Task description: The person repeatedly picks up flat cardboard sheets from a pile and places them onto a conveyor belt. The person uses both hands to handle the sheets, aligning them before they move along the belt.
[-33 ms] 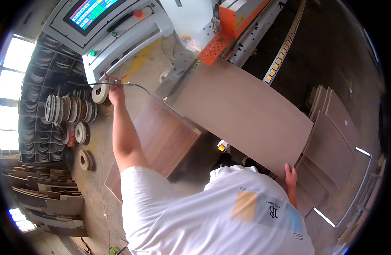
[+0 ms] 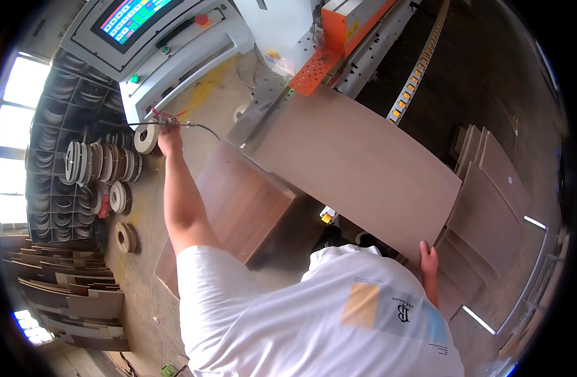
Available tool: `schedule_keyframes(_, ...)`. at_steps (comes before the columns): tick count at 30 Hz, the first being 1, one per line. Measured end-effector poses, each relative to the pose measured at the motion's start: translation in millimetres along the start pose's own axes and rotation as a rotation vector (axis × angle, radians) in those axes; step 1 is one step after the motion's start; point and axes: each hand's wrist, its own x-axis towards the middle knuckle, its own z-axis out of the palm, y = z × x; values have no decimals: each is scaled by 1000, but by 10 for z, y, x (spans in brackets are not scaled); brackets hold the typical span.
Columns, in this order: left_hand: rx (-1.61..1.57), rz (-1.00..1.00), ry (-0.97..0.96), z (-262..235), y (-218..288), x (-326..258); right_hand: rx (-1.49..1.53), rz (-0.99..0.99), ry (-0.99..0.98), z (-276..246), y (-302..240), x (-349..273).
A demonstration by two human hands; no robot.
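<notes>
Reaching far forward and to the left, the left hand (image 2: 170,139) is closed around the handle of an air blow gun (image 2: 169,122), a slim metal tool with red parts whose thin dark hose (image 2: 207,129) curves away to the right of the hand. Just beyond that hand stands the grey control cabinet (image 2: 175,56) with a coloured screen (image 2: 130,17), a red round button (image 2: 202,19) and a green one (image 2: 134,78). To the left of the left hand, rolls of edge banding (image 2: 100,164) stand side by side on the floor, one pale roll (image 2: 145,137) just beside the hand and a few loose rolls (image 2: 123,237) nearer the body.

The right hand (image 2: 428,259) is low on the right, fingers curled over the near corner of a large grey-brown board (image 2: 357,169); it grips that edge. The board stretches from this hand up and forward to the orange and white edge-banding machine (image 2: 339,31), where its far end lies against the machine's perforated orange plate (image 2: 313,69). Between the two hands, under the board's left side, a stack of darker wood-grain panels (image 2: 238,207) sits lower. To the right of the right hand more boards (image 2: 489,201) lean in a fanned pile. The person's white T-shirt (image 2: 313,320) fills the lower middle.
</notes>
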Motion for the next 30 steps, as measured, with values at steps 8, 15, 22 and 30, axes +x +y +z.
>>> schedule_keyframes(8,93,445,376,-448,263,-449,35,28,-64,-8,102,36)
schedule_keyframes(15,-919,219,69,-1287,1106,-1469,144,-1,-38,24,401,141)
schedule_keyframes(22,740,489,-609,-906,1146,-2844,440,100,-141,-87,64,-74)
schedule_keyframes(30,-175,-241,-826,105,911,-3960,573,88,-133,-77,186,-85)
